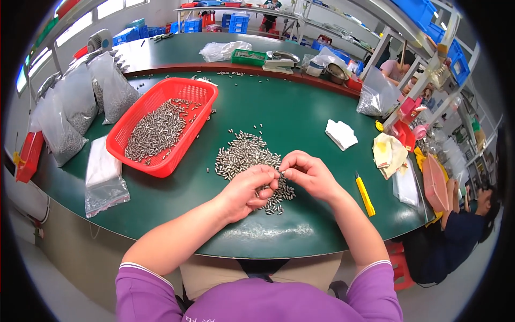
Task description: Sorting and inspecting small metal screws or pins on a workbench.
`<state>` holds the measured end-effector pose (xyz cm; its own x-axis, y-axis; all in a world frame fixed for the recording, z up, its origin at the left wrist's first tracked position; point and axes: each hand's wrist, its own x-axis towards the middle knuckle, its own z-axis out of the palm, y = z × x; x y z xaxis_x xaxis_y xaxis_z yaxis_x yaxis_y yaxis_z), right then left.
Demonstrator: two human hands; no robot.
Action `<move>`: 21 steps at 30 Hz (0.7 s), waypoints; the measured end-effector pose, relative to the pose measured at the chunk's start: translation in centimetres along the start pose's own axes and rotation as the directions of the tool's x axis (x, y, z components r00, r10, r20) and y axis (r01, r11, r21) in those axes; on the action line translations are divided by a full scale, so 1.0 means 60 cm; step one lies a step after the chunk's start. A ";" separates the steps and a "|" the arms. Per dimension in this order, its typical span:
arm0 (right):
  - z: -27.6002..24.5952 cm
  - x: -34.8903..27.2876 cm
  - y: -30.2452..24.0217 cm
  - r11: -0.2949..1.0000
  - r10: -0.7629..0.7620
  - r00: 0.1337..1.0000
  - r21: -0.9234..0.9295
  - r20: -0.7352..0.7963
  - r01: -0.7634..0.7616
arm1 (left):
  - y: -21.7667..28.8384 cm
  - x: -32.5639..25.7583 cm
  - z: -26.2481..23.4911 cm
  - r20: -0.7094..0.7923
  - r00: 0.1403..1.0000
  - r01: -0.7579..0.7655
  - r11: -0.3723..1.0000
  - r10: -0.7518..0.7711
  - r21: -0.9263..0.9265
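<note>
From my end I see the left hand (252,188) and the right hand (308,172) meeting fingertip to fingertip, both pinching a small metal piece (281,172) just above the right side of the heap (241,155); I take the thumb-and-forefinger grip to suit something so tiny. The fingers cover most of it, so I can't tell whether it is one part or two joined, nor whether the left hand's curled fingers hide more. The heap lies on the counter (300,231), probably kept there for short reaches, though the left hand blocks my view of its near edge. Left of the heap, a red basket (185,90) contains similar pieces, its walls presumably stopping them rolling; I can't judge their depth. Right of the heap lies a yellow cutter (365,196), apparently laid clear of the forearm. Far left of the heap, clear bags (64,134) overlap, masking one another, and their contents blur into grey.
</note>
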<state>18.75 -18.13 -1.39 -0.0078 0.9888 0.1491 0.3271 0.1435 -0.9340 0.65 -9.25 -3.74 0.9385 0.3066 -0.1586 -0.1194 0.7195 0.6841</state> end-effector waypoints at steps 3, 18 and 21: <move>0.005 -0.018 0.001 1.000 -0.027 0.999 -0.003 -0.030 0.027 | -0.004 -0.002 0.008 0.017 0.999 0.045 0.999 -0.045 0.022; 0.013 -0.032 -0.007 0.926 -0.254 0.959 -0.318 -0.127 0.203 | -0.015 -0.004 0.021 0.001 0.996 0.086 0.991 -0.087 0.102; -0.008 -0.033 -0.030 0.880 -0.194 0.961 -0.467 -0.197 0.082 | -0.012 -0.005 0.021 -0.034 0.996 0.082 0.994 -0.079 0.072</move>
<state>18.64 -20.39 0.15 0.1154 0.9143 0.3883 0.7287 0.1877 -0.6586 0.85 -10.65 -3.26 0.9334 0.2696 -0.2366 -0.0188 0.6955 0.7182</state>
